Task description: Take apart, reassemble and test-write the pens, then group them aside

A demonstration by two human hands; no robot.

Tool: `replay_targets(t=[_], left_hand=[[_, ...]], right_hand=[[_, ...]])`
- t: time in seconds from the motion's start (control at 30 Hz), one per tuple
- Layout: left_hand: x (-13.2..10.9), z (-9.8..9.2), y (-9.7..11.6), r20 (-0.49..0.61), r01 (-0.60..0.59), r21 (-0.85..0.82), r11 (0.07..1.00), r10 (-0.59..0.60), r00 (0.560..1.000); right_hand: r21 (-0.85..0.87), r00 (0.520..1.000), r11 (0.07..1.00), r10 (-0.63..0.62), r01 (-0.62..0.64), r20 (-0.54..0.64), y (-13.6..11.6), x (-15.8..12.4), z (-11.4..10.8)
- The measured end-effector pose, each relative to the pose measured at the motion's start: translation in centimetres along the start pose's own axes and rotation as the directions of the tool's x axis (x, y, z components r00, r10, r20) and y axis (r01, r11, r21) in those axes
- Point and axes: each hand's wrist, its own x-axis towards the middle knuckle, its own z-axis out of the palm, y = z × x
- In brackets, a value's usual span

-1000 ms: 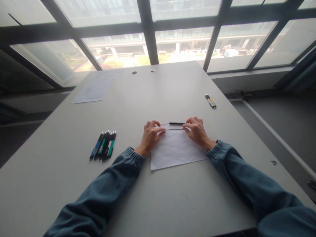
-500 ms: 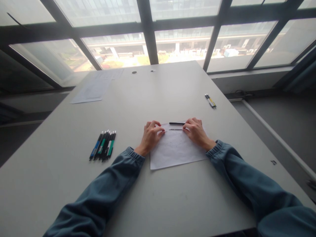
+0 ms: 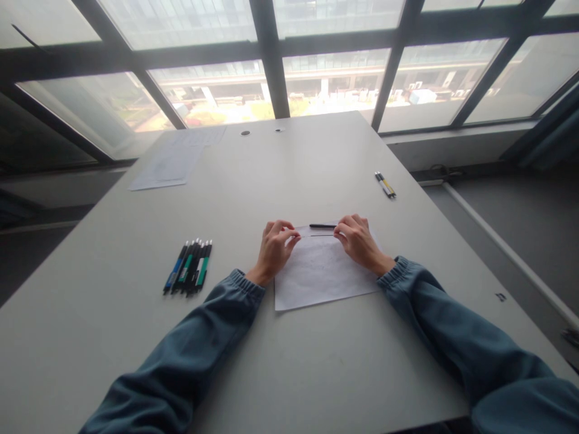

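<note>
A white sheet of paper (image 3: pixel 321 277) lies on the grey table (image 3: pixel 289 361) in front of me. Over its far edge both hands pinch a thin rod, perhaps a pen refill (image 3: pixel 316 235). My left hand (image 3: pixel 275 248) holds its left end with curled fingers, and my right hand (image 3: pixel 359 241) holds its right end. A black pen part (image 3: pixel 322 226) lies just beyond the rod, near the paper's far edge.
Several pens (image 3: pixel 190 274) with blue, green and black grips lie side by side at the left. Two pens (image 3: pixel 386 184) rest near the right edge. A printed sheet (image 3: pixel 174 160) sits at the far left corner. Large windows stand behind the table.
The hands drew slightly closer to the rod's ends; my left fingers now pinch its left tip, which lay free of them half a second ago.
</note>
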Motion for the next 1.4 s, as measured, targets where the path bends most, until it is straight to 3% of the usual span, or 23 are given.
replay_targets(t=[0.47, 0.7, 0.93, 1.4], left_hand=[[0.1, -0.2, 0.5, 0.016, -0.028, -0.027, 0.999, 0.029, 0.999], [0.2, -0.3, 0.7, 0.017, -0.125, -0.028, 0.992, 0.125, 0.992], [0.1, -0.5, 0.9, 0.080, -0.127, 0.026, 0.992, 0.124, 0.989], [0.1, -0.6, 1.2, 0.099, -0.127, 0.038, 0.991, 0.123, 0.987]], right_hand=[[0.015, 1.000, 0.999, -0.030, 0.030, -0.005, -0.3, 0.0, -0.2], [0.029, 0.995, 0.995, -0.099, 0.100, -0.017, -0.3, 0.0, -0.3], [0.057, 0.988, 0.987, -0.150, 0.151, -0.021, -0.2, 0.1, -0.5], [0.086, 0.986, 0.984, -0.153, 0.159, -0.064, -0.1, 0.1, -0.4]])
